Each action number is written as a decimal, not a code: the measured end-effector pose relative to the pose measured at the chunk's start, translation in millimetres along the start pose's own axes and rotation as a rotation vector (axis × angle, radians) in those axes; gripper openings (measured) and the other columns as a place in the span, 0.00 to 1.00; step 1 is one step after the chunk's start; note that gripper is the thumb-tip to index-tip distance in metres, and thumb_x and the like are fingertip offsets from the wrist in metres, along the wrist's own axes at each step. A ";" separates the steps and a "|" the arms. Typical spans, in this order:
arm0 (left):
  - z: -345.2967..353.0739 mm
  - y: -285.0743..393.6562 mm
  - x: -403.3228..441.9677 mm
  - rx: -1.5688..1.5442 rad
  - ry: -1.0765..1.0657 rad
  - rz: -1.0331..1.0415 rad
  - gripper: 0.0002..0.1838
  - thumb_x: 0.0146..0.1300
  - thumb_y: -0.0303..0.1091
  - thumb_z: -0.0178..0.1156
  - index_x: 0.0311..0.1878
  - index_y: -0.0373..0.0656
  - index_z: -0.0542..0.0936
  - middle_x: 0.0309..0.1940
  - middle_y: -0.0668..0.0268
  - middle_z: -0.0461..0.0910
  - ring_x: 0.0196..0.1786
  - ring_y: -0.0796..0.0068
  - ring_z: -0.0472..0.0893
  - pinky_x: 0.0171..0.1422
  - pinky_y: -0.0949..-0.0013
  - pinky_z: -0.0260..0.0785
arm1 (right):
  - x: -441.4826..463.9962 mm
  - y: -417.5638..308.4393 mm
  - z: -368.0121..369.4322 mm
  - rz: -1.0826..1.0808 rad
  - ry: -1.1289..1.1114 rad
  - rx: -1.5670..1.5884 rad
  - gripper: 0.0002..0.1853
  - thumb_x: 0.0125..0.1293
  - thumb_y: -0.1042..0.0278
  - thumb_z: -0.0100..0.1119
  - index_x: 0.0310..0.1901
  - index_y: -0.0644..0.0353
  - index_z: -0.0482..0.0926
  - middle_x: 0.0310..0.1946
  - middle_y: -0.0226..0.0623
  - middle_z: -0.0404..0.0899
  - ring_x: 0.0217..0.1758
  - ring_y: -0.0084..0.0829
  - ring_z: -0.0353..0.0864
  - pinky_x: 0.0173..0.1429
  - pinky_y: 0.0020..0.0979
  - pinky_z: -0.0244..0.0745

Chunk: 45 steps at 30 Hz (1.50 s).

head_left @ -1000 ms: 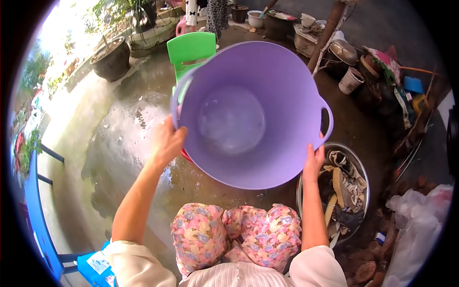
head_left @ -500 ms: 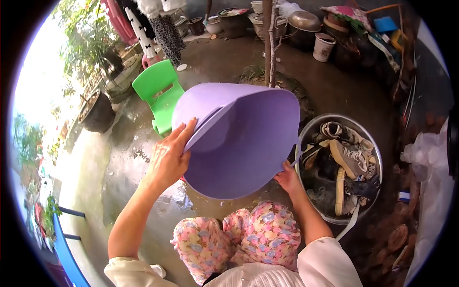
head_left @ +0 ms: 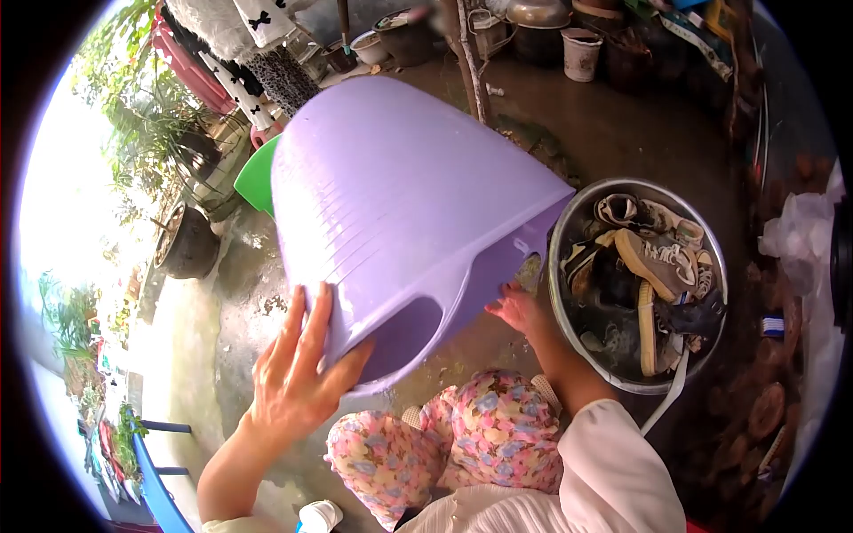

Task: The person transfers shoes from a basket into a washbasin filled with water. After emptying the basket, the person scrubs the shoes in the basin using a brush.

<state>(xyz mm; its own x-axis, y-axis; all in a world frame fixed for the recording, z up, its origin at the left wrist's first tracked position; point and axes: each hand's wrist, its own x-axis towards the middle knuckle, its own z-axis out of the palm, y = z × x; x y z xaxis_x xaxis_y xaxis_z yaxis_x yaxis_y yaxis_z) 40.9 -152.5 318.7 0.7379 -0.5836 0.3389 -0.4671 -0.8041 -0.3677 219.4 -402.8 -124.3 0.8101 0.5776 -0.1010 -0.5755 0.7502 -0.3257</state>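
Note:
A large purple plastic tub (head_left: 400, 178) is tipped over in front of me, its closed bottom up and away and its mouth facing down toward me. My left hand (head_left: 298, 382) grips it near the rim on the left, fingers against the outer wall and thumb beside the handle opening. On the other side, my right hand (head_left: 520, 311) is just below the far rim handle, fingers apart; whether its fingertips touch the tub I cannot tell. To the right stands a round metal basin (head_left: 562, 306) with several dirty shoes (head_left: 657, 266) inside.
A green plastic chair (head_left: 256, 178) is mostly hidden behind the tub. Potted plants (head_left: 188, 240) line the left. Pots and a white bucket (head_left: 582, 53) stand at the back, near a thin tree trunk (head_left: 468, 62). The concrete floor (head_left: 240, 293) looks wet.
The tub has tilted over, so its outer wall now shows instead of its inside. My right hand has come off the rim handle. The view has shifted slightly.

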 end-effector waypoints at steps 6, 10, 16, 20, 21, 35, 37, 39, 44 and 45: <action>-6.2 4.2 -18.7 0.130 0.069 0.051 0.10 0.57 0.37 0.68 0.43 0.61 0.81 0.55 0.39 0.77 0.54 0.35 0.80 0.35 0.67 0.79 | 35.2 -19.3 26.9 0.109 0.037 -0.224 0.11 0.58 0.66 0.68 0.42 0.45 0.77 0.43 0.20 0.78 0.51 0.27 0.75 0.59 0.46 0.67; -5.8 9.4 -29.2 0.190 0.026 0.116 0.09 0.57 0.39 0.68 0.41 0.62 0.80 0.59 0.49 0.76 0.57 0.44 0.80 0.54 0.54 0.73 | 74.7 -0.4 10.4 0.257 0.067 -0.328 0.19 0.57 0.61 0.71 0.49 0.45 0.75 0.48 0.27 0.77 0.55 0.32 0.75 0.55 0.44 0.70; 19.5 15.5 -36.1 0.046 0.113 0.181 0.10 0.51 0.38 0.71 0.38 0.61 0.87 0.63 0.55 0.72 0.63 0.51 0.76 0.70 0.43 0.61 | 94.9 30.9 16.8 0.401 0.117 -0.205 0.23 0.59 0.57 0.70 0.54 0.47 0.73 0.51 0.31 0.75 0.60 0.41 0.75 0.56 0.50 0.71; 27.1 19.2 -26.4 -0.113 0.161 0.163 0.08 0.53 0.35 0.68 0.38 0.57 0.86 0.63 0.53 0.71 0.65 0.43 0.73 0.72 0.39 0.58 | 63.7 27.1 49.9 0.397 0.272 -0.394 0.35 0.52 0.51 0.75 0.59 0.44 0.67 0.57 0.38 0.70 0.62 0.49 0.72 0.59 0.60 0.67; 26.0 19.1 -19.4 -0.147 0.161 0.127 0.04 0.59 0.38 0.65 0.33 0.52 0.83 0.64 0.50 0.71 0.65 0.39 0.72 0.71 0.37 0.58 | 49.8 23.4 67.5 0.349 0.369 -0.545 0.35 0.54 0.47 0.72 0.57 0.54 0.66 0.53 0.40 0.73 0.53 0.46 0.79 0.52 0.53 0.74; 154.8 34.9 41.3 -0.606 0.614 -0.380 0.05 0.68 0.25 0.57 0.37 0.32 0.76 0.63 0.43 0.70 0.67 0.40 0.70 0.74 0.43 0.55 | -92.4 -77.7 -84.9 -0.573 1.367 -1.370 0.12 0.68 0.61 0.57 0.48 0.53 0.82 0.41 0.45 0.84 0.46 0.42 0.83 0.51 0.39 0.76; 165.1 27.2 44.3 -0.559 0.457 -0.281 0.05 0.65 0.24 0.59 0.36 0.33 0.75 0.63 0.44 0.70 0.67 0.39 0.70 0.75 0.40 0.52 | -119.9 -89.3 -129.2 -0.457 1.442 -1.417 0.13 0.66 0.60 0.58 0.47 0.57 0.81 0.42 0.50 0.83 0.47 0.52 0.81 0.54 0.45 0.74; 170.8 27.7 40.6 -0.568 0.351 -0.246 0.06 0.61 0.24 0.60 0.32 0.33 0.74 0.63 0.46 0.71 0.68 0.42 0.69 0.74 0.37 0.53 | -144.9 -93.8 -167.7 -0.531 1.542 -1.553 0.16 0.64 0.59 0.61 0.47 0.61 0.81 0.44 0.51 0.81 0.51 0.52 0.78 0.57 0.43 0.72; 177.0 32.4 41.9 -0.531 0.210 -0.215 0.05 0.53 0.21 0.63 0.31 0.34 0.76 0.64 0.48 0.71 0.70 0.42 0.67 0.75 0.38 0.52 | -113.4 -95.1 -138.4 -0.634 0.731 0.149 0.13 0.69 0.61 0.56 0.44 0.62 0.82 0.41 0.38 0.84 0.47 0.36 0.82 0.57 0.37 0.75; 177.9 34.0 46.5 -0.534 0.211 -0.213 0.05 0.52 0.21 0.63 0.31 0.35 0.76 0.64 0.48 0.71 0.70 0.43 0.67 0.75 0.38 0.52 | -83.7 -92.5 -90.3 -0.635 0.520 0.201 0.13 0.70 0.61 0.55 0.44 0.62 0.82 0.41 0.37 0.85 0.46 0.32 0.82 0.57 0.34 0.76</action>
<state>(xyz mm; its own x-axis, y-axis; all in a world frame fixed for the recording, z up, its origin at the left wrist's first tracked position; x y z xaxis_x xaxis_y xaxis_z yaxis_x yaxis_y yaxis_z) 146.0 -186.9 167.9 0.7550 -0.3699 0.5415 -0.5402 -0.8190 0.1936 214.9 -549.6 -170.7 0.9067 -0.1581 -0.3910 0.0377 0.9537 -0.2983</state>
